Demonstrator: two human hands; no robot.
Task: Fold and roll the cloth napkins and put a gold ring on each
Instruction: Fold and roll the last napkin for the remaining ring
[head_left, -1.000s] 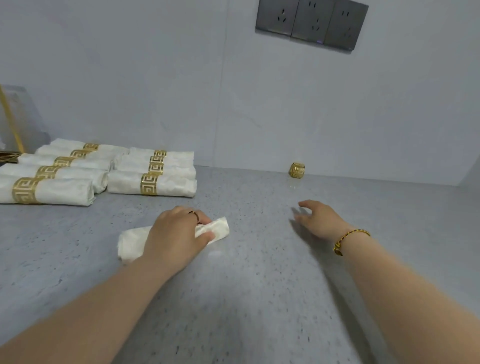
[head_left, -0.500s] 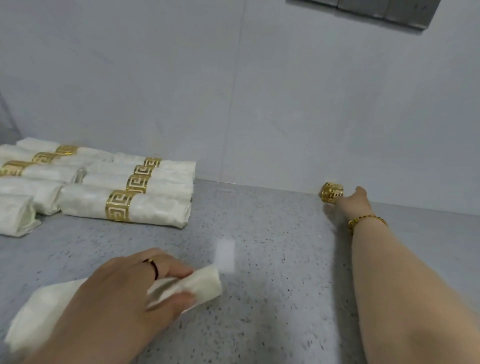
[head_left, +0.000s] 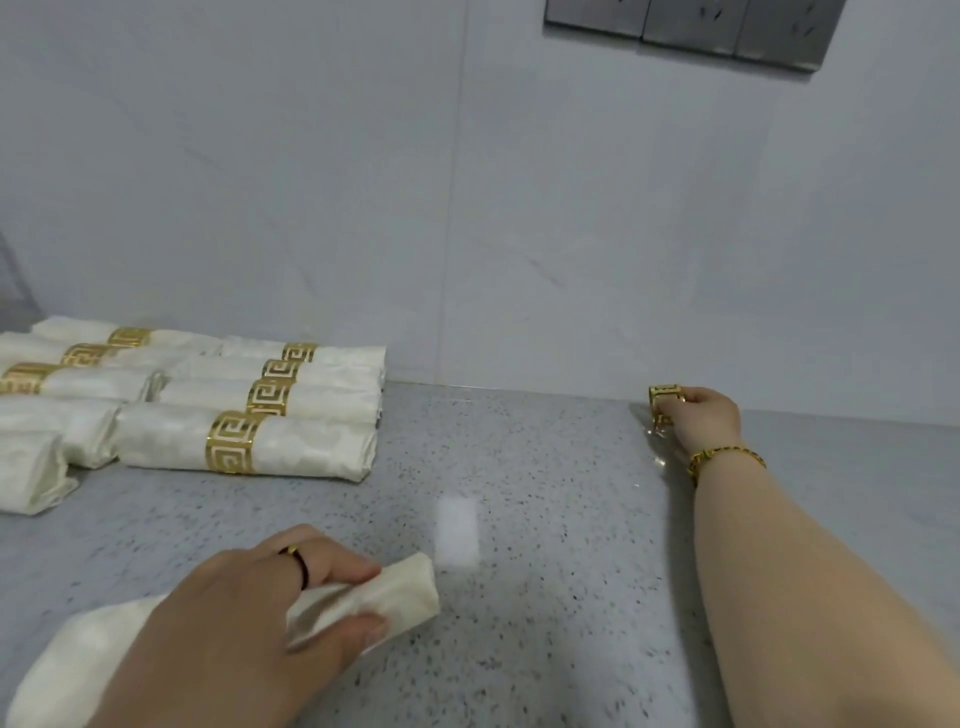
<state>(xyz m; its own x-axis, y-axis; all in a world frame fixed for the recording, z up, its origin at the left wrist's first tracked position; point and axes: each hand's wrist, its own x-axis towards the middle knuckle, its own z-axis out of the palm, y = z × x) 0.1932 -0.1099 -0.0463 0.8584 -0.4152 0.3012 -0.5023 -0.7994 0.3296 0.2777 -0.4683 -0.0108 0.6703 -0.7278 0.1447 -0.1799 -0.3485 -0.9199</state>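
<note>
— Since half a second ago, the right hand has closed on the ring, pinching it far right by the wall.
— And the left hand?
— Fingers and thumb grip the rolled napkin, near left on the counter.
— Anything else?
— Ringed rolls lie in rows far left.

The finished napkins lie in rows at the rear left of the countertop, with the rearmost row against the wall and each roll running left to right. The unringed napkin lies at the front left, well in front of those rows, under the left hand. The loose ring is at the rear right, close to the wall (pinched by the right hand). The socket panel is on the wall above it.
</note>
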